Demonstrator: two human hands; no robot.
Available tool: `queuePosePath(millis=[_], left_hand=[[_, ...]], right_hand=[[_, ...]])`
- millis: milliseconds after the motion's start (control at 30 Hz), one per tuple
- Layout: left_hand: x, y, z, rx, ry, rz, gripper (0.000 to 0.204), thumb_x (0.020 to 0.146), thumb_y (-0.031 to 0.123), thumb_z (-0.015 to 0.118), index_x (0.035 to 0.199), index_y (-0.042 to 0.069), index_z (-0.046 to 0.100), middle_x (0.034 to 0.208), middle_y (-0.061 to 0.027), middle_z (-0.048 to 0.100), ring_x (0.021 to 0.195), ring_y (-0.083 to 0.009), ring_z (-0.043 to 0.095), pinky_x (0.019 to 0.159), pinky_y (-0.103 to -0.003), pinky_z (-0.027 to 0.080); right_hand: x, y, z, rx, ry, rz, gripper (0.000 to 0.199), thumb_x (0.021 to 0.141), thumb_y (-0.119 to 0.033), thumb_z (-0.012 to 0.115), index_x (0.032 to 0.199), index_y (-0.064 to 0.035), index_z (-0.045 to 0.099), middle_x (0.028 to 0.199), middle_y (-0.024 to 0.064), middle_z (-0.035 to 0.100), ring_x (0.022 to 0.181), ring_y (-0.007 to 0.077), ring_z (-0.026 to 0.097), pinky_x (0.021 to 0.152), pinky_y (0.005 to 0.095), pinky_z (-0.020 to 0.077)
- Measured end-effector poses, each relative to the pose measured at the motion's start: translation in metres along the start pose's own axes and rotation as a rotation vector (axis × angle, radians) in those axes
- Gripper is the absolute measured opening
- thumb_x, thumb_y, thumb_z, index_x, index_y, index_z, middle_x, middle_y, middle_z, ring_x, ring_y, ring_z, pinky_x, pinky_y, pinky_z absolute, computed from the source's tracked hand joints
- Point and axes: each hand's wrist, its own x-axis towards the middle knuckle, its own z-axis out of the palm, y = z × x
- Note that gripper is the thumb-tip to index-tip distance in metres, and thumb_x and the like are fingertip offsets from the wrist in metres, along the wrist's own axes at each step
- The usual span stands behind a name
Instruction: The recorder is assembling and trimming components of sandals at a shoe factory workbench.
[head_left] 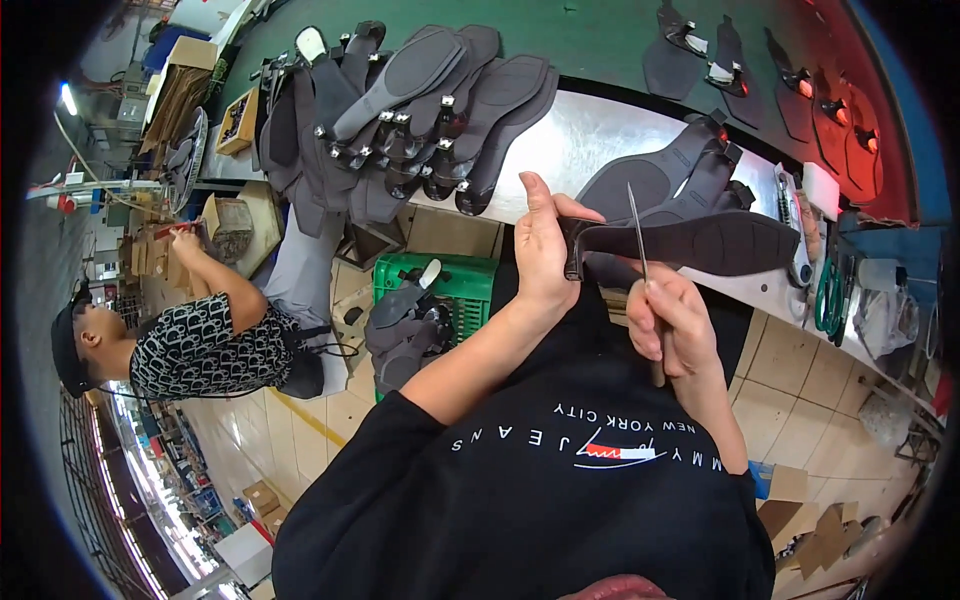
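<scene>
Over silver metal counter (590, 140), left fingers (535, 215) clasp black heeled shoe sole (700, 243); right fingers (665, 305) grip thin metal blade (637, 230) just beside it

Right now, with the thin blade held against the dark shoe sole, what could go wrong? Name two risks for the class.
1. The right hand holds a thin blade pointing up beside the left hand; a slip might nick its fingers.
2. The left hand grips the dark shoe sole only at its heel end, so the sole might twist under the blade.
</scene>
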Motion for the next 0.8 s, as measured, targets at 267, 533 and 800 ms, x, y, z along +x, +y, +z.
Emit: queuePosePath(millis=[267,533,800], left_hand=[[-0.003,0.013,0.01,-0.002,0.006,0.014,0.087,0.095,0.071,0.015,0.064,0.003,0.059,0.06,-0.0056,0.057,0.059,-0.012,0.054,0.061,-0.023,0.043],[0.01,0.014,0.001,-0.345,-0.116,-0.359,0.071,0.088,0.075,0.038,0.067,0.01,0.057,0.063,-0.0033,0.056,0.057,-0.0118,0.052,0.049,-0.021,0.037],[0.004,0.002,0.006,-0.752,-0.183,-0.64,0.048,0.079,0.062,0.065,0.08,0.014,0.063,0.071,-0.0014,0.063,0.077,-0.0223,0.06,0.067,-0.035,0.047]], right_hand=[[0.009,0.016,0.003,-1.342,0.239,-0.815,0.013,0.086,0.004,0.059,0.097,0.0032,0.066,0.076,0.0123,0.066,0.061,0.0207,0.064,0.056,0.0291,0.0497],[-0.002,0.011,0.022,-1.44,0.015,-0.748,0.013,0.084,0.005,0.058,0.095,0.002,0.064,0.079,0.0135,0.066,0.066,0.0235,0.067,0.057,0.0311,0.0507],[0.003,0.01,0.019,-1.363,0.334,-0.715,0.006,0.087,0.001,0.062,0.09,-0.0019,0.057,0.071,0.0147,0.061,0.06,0.0317,0.062,0.054,0.0358,0.0474]])
